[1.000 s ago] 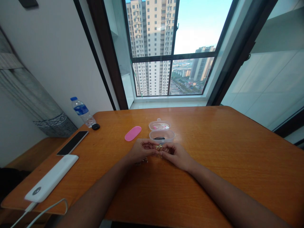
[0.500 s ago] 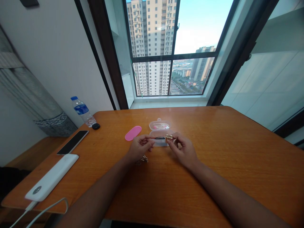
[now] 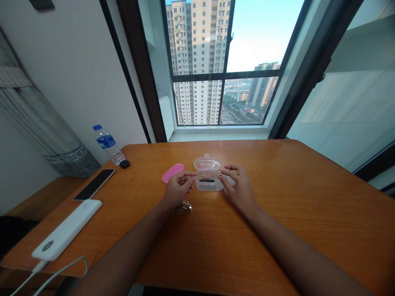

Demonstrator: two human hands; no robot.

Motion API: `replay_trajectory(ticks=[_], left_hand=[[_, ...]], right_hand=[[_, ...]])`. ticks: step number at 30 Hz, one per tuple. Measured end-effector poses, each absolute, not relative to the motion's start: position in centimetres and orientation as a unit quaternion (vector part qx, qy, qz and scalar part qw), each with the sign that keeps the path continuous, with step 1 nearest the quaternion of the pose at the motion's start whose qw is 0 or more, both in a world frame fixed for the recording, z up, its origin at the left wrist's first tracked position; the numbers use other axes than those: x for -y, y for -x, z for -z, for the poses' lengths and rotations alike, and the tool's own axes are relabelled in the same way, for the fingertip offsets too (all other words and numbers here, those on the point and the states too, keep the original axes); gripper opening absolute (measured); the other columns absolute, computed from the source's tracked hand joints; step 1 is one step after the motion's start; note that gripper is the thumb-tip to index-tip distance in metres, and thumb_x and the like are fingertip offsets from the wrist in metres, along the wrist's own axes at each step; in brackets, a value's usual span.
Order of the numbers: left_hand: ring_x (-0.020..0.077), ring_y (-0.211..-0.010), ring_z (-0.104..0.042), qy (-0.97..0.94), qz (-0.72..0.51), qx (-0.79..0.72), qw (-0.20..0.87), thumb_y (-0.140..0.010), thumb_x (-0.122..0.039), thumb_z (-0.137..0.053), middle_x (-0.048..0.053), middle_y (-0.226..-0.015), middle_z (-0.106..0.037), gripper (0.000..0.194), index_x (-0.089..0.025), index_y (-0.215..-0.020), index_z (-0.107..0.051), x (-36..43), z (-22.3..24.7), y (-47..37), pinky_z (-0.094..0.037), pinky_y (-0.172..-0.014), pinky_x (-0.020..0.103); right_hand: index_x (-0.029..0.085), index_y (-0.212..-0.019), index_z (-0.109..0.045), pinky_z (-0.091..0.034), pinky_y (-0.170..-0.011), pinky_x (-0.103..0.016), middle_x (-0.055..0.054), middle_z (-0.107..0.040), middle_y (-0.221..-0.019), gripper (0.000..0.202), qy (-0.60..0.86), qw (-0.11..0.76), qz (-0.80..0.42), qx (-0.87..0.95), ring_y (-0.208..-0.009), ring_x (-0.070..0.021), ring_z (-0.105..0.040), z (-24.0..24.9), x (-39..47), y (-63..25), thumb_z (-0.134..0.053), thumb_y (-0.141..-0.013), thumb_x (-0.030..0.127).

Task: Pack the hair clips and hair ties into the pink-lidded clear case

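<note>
A small clear plastic box (image 3: 210, 186) stands on the wooden table with its lid (image 3: 207, 163) opened away from me. Dark, thin items (image 3: 206, 180) lie inside it. My left hand (image 3: 179, 188) is at the box's left side, thumb and fingertips close together; whether anything small is between them cannot be made out. At the box's right edge, my right hand (image 3: 238, 187) pinches a small gold-coloured piece (image 3: 220, 173). A shiny metal chain-like bundle (image 3: 183, 207) rests on the table just below my left hand. A pink oval piece (image 3: 173, 173) lies left of the box.
On the left of the table (image 3: 277, 242) are a black phone (image 3: 95, 185), a white power bank (image 3: 68, 230) with a white cable (image 3: 63, 269), a small black round object (image 3: 124, 164) and a water bottle (image 3: 108, 144). A window is beyond the far edge.
The dark items held between my hands are now in the box. My hands have moved slightly apart, and the gold-coloured piece has tilted in my right fingers. More of the chain-like bundle shows.
</note>
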State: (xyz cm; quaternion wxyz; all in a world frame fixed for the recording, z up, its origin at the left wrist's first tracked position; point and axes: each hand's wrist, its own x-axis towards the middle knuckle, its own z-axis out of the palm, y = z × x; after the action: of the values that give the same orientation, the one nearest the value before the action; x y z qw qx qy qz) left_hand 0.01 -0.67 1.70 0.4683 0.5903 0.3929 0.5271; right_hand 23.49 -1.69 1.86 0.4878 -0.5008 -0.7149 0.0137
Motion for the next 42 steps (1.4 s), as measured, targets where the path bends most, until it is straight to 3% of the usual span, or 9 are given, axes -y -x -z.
replay_trajectory(ticks=[14,18,25,30,34,42], left_hand=[[0.0066,-0.047,-0.049,-0.590,-0.521,-0.411,0.460,-0.081,-0.041,-0.067,-0.002,-0.059,-0.058,0.035,-0.012,-0.099,-0.067,0.3,-1.3,0.2,-0.039,-0.046,0.018],[0.0073,-0.049,-0.048,-0.623,-0.512,-0.423,0.412,-0.081,-0.038,-0.065,-0.003,-0.059,-0.054,0.031,-0.013,-0.099,-0.068,0.2,-1.6,0.8,-0.037,-0.047,0.018],[0.0090,-0.055,-0.046,-0.825,-0.295,-0.376,0.300,-0.076,-0.021,-0.064,-0.001,-0.063,-0.058,0.013,-0.015,-0.082,-0.073,0.3,-3.9,4.5,-0.034,-0.052,0.020],[0.0154,-0.077,-0.057,-0.871,-0.177,-0.347,0.300,-0.066,-0.033,-0.080,0.004,-0.083,-0.065,0.023,-0.019,-0.083,-0.077,0.4,-5.0,5.8,-0.044,-0.068,0.024],[0.0157,-0.079,-0.058,-0.859,-0.134,-0.373,0.323,-0.058,-0.039,-0.085,0.003,-0.088,-0.062,0.033,-0.021,-0.085,-0.078,0.3,-4.4,5.9,-0.045,-0.068,0.024],[0.0146,-0.080,-0.061,-0.859,-0.150,-0.348,0.343,-0.065,-0.026,-0.079,0.004,-0.091,-0.064,0.015,-0.019,-0.078,-0.076,0.3,-3.4,5.1,-0.047,-0.068,0.022]], right_hand=[[0.026,-0.115,-0.070,-0.043,-0.098,-0.050,-0.010,-0.062,-0.121,0.026,0.499,0.469,-0.008,0.728,-0.113,-0.0283,-0.054,-1.9,2.0,-23.7,-0.057,-0.094,0.032],[0.028,-0.112,-0.071,-0.043,-0.098,-0.050,-0.009,-0.062,-0.118,0.023,0.487,0.480,-0.011,0.730,-0.111,-0.0275,-0.055,-2.5,2.5,-23.4,-0.055,-0.094,0.029],[0.029,-0.110,-0.070,-0.046,-0.096,-0.048,-0.008,-0.062,-0.116,0.024,0.432,0.505,-0.004,0.747,-0.108,-0.0264,-0.057,-3.2,3.9,-22.7,-0.058,-0.091,0.021],[0.029,-0.108,-0.070,-0.050,-0.090,-0.045,-0.008,-0.065,-0.110,0.027,0.376,0.498,-0.040,0.781,-0.104,-0.0251,-0.060,-3.5,4.6,-22.2,-0.057,-0.089,0.017],[0.029,-0.109,-0.069,-0.051,-0.091,-0.044,-0.007,-0.065,-0.109,0.028,0.349,0.480,-0.057,0.803,-0.104,-0.0243,-0.060,-3.3,4.8,-22.1,-0.056,-0.088,0.015],[0.029,-0.111,-0.067,-0.049,-0.093,-0.043,-0.007,-0.066,-0.107,0.030,0.318,0.458,-0.064,0.827,-0.105,-0.0229,-0.060,-3.4,4.8,-22.0,-0.054,-0.089,0.013]])
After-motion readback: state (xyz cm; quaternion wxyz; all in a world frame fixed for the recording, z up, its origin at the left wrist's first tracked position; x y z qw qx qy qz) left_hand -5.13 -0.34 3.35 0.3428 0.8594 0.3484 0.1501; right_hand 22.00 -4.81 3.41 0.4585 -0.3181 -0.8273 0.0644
